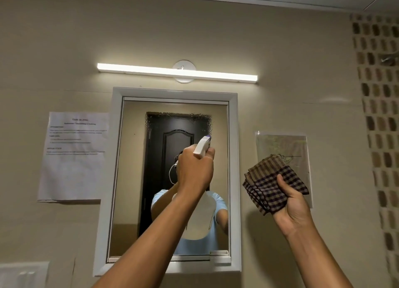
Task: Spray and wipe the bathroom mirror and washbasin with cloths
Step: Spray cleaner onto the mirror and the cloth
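The white-framed mirror (129, 179) hangs on the beige wall, with spray droplets across its upper glass. My left hand (194, 169) is raised in front of the mirror and grips a white spray bottle (202, 146), nozzle pointing at the glass. To the right of the frame, my right hand (291, 203) holds a folded checked brown and purple cloth (272, 182). The washbasin is out of view.
A lit tube light (177, 72) runs above the mirror. A printed sheet (73, 156) is taped to the wall on the left, another sheet in plastic (282, 145) on the right. A white switch plate (23, 274) sits low left. Mosaic tiles (380, 115) line the right edge.
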Action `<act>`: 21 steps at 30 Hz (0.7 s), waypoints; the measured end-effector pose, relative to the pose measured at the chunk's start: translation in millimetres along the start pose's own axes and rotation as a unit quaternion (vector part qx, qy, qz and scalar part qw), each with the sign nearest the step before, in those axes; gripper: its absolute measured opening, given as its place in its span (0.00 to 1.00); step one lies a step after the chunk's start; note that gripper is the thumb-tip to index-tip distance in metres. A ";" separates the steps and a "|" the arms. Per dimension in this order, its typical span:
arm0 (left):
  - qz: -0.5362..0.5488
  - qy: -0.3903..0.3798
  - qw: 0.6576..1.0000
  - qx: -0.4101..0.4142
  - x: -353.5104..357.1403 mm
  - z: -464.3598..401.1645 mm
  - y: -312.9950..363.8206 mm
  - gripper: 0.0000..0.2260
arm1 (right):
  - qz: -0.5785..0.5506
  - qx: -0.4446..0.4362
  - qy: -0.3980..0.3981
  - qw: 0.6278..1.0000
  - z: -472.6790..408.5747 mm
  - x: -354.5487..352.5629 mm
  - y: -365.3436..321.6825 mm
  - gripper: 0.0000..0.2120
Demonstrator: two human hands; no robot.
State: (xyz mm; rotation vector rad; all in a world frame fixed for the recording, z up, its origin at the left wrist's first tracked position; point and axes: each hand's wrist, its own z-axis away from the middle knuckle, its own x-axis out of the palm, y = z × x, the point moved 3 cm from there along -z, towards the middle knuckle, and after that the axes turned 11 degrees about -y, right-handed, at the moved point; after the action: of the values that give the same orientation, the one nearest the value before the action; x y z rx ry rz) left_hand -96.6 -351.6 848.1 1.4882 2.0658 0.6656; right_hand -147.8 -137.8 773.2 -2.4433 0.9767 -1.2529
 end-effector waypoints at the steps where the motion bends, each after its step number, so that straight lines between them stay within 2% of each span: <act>1: -0.003 0.004 1.000 -0.001 -3.5 2.4 -3.7 0.14 | 0.000 0.001 -0.001 1.000 1.8 0.0 0.6 0.14; 5: -0.005 0.038 0.999 -0.021 -31.5 12.0 -15.9 0.12 | -0.002 0.015 0.002 1.000 9.7 6.7 12.4 0.20; 8: -0.008 0.062 0.997 -0.033 -61.2 19.5 -27.1 0.07 | -0.007 0.026 -0.001 1.000 15.5 17.4 26.6 0.18; 11: 0.014 0.078 0.995 -0.052 -89.0 27.8 -34.4 0.07 | -0.016 0.035 -0.005 0.999 20.3 30.7 42.8 0.20; 13: -0.013 0.090 0.994 -0.053 -107.8 33.0 -37.0 0.05 | -0.022 0.044 -0.008 0.999 24.8 41.0 53.7 0.20; 16: -0.032 0.113 0.991 -0.056 -132.7 40.4 -42.7 0.11 | -0.028 0.052 -0.006 0.998 31.5 51.3 66.4 0.21; 19: -0.051 0.117 0.990 -0.062 -154.0 48.2 -53.4 0.03 | -0.032 0.062 -0.011 0.997 38.1 61.1 78.0 0.18; 21: -0.066 0.122 0.988 -0.069 -165.3 52.6 -61.6 0.08 | -0.030 0.065 -0.013 0.997 42.8 67.0 82.7 0.17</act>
State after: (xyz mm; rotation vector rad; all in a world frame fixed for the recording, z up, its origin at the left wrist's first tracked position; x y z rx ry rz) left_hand -60.8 -521.7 787.7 1.2322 2.2259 0.9563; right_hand -124.3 -247.7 750.6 -2.3993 0.7942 -1.2582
